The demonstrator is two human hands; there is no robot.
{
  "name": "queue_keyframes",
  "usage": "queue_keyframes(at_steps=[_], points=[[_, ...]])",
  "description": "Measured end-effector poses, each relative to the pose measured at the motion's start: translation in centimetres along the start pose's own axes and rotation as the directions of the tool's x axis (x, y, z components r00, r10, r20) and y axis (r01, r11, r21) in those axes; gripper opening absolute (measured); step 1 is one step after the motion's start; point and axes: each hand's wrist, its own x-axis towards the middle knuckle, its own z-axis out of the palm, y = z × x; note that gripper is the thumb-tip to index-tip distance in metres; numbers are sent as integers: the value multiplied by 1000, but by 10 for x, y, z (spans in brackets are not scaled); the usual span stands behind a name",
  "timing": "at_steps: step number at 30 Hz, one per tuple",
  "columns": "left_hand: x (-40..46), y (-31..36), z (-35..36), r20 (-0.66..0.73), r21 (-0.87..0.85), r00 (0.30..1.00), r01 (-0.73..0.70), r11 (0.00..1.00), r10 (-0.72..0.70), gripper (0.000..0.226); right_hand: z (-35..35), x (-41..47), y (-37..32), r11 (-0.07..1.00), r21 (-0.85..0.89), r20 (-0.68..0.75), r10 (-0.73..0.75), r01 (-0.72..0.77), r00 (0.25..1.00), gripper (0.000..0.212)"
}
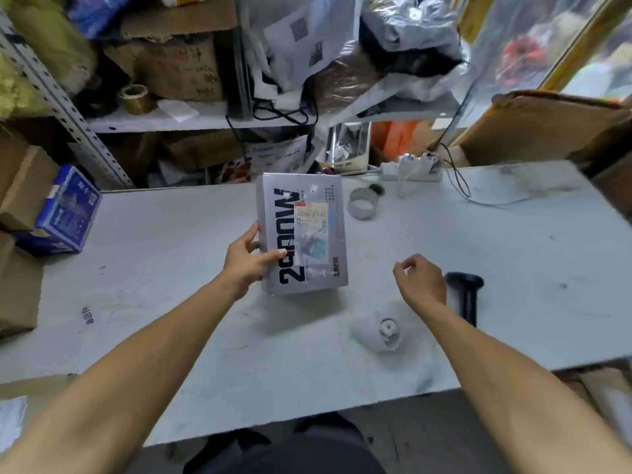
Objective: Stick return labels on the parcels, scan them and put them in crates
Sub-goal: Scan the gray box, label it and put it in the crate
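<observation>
A flat silver parcel box (337,265) with large black lettering is held above the middle of the white table (154,261). A shipping label (310,220) is stuck on its top face. My left hand (247,260) grips the box's left edge, thumb on top. To the right of the box my right hand (422,280) hovers over the table with fingers loosely curled, holding nothing. Just right of that hand lies a black handheld scanner (465,295). A white roll of labels (379,330) lies near the table's front.
A tape roll (363,203) and a white power strip (410,169) with cables sit at the table's back. A blue box (63,210) and cardboard cartons stand at the left. Shelves crammed with bags and boxes rise behind. A large cardboard box (547,128) stands at the far right.
</observation>
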Motion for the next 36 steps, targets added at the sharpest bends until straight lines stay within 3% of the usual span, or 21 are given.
queue_keyframes(at_steps=[2,5,8,12,15,20,23,26,28,32,36], points=[[-2,-1,13,29,12,1000,-3,1000,3,94,-14,-6,33,998,-14,-89,59,-60,994,14],[-3,0,29,72,37,997,-2,999,-1,95,-23,-12,73,974,-23,-229,216,-227,949,30],[-6,4,39,92,70,996,0,998,-7,95,-26,-16,92,905,31,-164,423,-424,891,54],[-10,9,43,87,78,996,12,997,-18,92,-26,-7,104,888,53,-62,459,-456,886,74],[-14,7,41,61,72,997,46,996,-50,91,-26,6,107,843,91,22,530,-530,848,58],[-22,3,35,10,47,996,93,995,-93,92,-32,17,80,703,377,229,560,-603,796,35],[-24,2,30,-15,36,993,117,992,-117,93,-40,23,45,668,504,234,504,-547,831,20],[-27,2,28,-33,31,990,141,990,-140,94,-48,22,-7,721,544,257,342,-428,904,2],[-30,2,26,-47,20,987,155,988,-154,94,-56,16,-45,735,576,343,181,-358,922,12],[-34,1,22,-72,2,981,178,984,-177,93,-78,-15,-109,734,625,509,-125,-266,851,11],[-40,-1,16,-97,-8,976,197,980,-197,90,-95,-39,-140,800,550,612,-191,-239,768,5]])
